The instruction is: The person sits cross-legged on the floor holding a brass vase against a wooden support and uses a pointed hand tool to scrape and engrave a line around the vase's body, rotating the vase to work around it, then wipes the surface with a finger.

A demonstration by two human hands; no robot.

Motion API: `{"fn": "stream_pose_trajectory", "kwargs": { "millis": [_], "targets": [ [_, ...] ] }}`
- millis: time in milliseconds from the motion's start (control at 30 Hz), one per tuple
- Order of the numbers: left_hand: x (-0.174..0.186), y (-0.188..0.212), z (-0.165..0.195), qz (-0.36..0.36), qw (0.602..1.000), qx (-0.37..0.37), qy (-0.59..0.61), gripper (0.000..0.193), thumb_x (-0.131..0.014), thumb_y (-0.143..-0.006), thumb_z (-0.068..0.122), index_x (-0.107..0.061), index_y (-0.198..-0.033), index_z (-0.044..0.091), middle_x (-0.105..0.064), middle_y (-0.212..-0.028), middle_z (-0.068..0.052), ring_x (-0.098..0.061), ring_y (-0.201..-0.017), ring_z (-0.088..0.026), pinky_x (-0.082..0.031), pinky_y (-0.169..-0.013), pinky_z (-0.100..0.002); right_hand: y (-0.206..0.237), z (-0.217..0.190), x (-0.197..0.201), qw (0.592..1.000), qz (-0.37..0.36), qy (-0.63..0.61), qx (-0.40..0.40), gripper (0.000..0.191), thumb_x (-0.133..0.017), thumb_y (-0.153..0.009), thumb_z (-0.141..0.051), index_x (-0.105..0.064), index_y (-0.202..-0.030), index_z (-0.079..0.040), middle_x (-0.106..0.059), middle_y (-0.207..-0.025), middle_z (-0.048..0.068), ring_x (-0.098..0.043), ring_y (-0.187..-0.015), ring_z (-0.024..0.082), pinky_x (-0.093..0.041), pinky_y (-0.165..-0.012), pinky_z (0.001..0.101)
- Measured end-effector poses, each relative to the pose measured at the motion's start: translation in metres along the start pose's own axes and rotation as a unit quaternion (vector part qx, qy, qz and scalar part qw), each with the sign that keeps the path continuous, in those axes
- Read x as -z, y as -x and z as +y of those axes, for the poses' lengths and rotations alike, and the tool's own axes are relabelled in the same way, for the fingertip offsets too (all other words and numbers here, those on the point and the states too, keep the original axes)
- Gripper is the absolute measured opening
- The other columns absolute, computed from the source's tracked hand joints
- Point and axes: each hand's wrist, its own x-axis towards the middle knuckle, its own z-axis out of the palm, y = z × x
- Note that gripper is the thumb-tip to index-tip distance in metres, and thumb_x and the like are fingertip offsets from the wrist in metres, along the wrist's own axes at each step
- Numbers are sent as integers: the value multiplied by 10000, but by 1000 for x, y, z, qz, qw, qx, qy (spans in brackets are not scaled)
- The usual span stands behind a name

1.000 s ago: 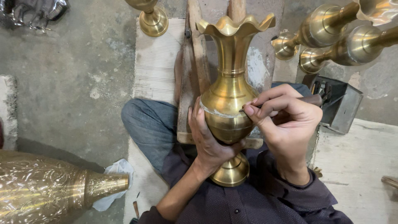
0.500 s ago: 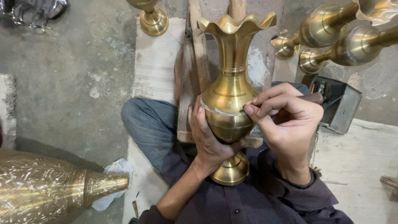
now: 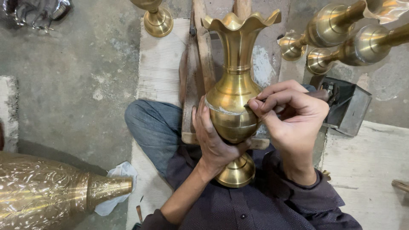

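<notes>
A tall brass vase (image 3: 234, 91) with a wavy flared rim lies tilted over my lap, its round foot close to my chest. My left hand (image 3: 211, 137) cups the underside of its belly and holds it steady. My right hand (image 3: 291, 116) pinches a thin engraving tool (image 3: 317, 94) with a dark handle, and the tip rests on the right side of the belly. A pale scratched band runs around the vase's shoulder. The vase rests against a wooden support (image 3: 200, 64).
A large engraved brass vessel (image 3: 51, 191) lies at lower left with a white cloth (image 3: 117, 187) by its neck. More brass vases (image 3: 341, 36) lie at upper right, another brass foot (image 3: 156, 19) at the top. A dark metal box (image 3: 347, 106) sits right.
The vase's foot has shifted slightly between frames. My right hand stays on the belly with only small movements of the tool.
</notes>
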Motion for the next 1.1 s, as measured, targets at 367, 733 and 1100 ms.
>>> {"fn": "stream_pose_trajectory", "kwargs": {
  "millis": [367, 733, 1100],
  "targets": [
    [1, 0, 5, 16, 1000, -19, 0, 1279, -894, -725, 527, -92, -1594, 39, -337, -1565, -304, -411, -1472, -479, -283, -1256, -657, 9, 11, 3, 998, 3, -53, 13, 201, -811, -902, 126, -654, -849, 12, -690, -969, 98, -624, -791, 62, -496, -694, 174],
    [0, 6, 9, 22, 1000, -16, -3, 1286, -924, -704, 408, -81, -1593, 17, -354, -1543, -305, -440, -1427, -484, -304, -1230, -659, 17, 14, 9, 997, -4, -51, 50, 218, -823, -919, 113, -662, -811, 15, -693, -953, 87, -637, -783, 49, -505, -673, 158],
    [-1, 10, 9, 7, 1000, -4, 19, 1315, -943, -663, 367, -80, -1599, 37, -340, -1575, -296, -399, -1490, -467, -268, -1260, -655, 22, 21, 14, 995, -15, -61, 76, 198, -829, -935, 110, -677, -840, 26, -701, -970, 96, -660, -801, 68, -532, -692, 170]
  ]
}}
